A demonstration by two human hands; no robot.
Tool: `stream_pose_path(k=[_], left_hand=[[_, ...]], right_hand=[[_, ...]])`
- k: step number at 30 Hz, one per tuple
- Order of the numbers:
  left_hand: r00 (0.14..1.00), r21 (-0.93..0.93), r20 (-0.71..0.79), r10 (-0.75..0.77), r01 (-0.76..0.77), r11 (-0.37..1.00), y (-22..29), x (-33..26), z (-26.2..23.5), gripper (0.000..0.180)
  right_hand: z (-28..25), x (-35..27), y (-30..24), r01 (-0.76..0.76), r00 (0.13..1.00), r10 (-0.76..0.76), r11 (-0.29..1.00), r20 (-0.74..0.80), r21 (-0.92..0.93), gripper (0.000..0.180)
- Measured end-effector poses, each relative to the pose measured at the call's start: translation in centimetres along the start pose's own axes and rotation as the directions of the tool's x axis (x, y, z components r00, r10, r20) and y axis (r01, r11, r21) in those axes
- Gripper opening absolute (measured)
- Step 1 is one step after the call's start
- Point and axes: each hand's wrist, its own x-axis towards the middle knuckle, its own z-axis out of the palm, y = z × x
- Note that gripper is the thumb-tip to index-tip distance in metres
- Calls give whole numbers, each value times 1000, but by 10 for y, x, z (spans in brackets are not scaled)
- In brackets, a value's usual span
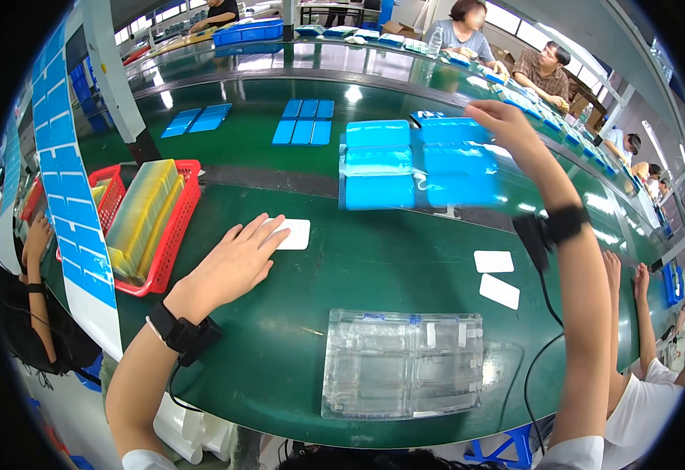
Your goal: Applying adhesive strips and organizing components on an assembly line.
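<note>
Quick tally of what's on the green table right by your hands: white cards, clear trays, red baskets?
White cards: 3
Clear plastic trays: 1
Red baskets: 2
Total: 6
The left hand rests on one card.

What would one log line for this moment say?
left hand: flat on white card | right hand: gripping blue tray | clear tray: near edge

The room is bright. Lights up above make white shiny spots on the green belt [374, 258], most of all far away near the top. Big windows at the top right glow white. The clear plastic tray [403, 364] shines a little. Straight lines bend near the round edge, and the corners are black
</note>
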Motion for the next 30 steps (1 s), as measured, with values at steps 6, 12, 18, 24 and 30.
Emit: stream_pose_path(k=[6,12,18,24,30], left_hand=[[999,-20,51,5,-4,1000,1,8,1,47],[1000,111,-10,28,-26,993,5,-1,9,38],[994,226,63,85,-97,969,35,1,0,32],[992,174,-25,125,-119,977,61,-15,-11,32],[991,-6,-103,84,-85,996,65,-20,-20,31]], right_hand=[[-21,-1,107,68,994,2,765,108,-640,67],[4,-158,89,392,872,-67,688,484,-611,67],[-6,-204,101,424,888,-131,604,441,-675,50],[-6,-225,90,522,850,-208,465,484,-715,53],[-12,-221,94,594,804,-342,444,486,-671,46]])
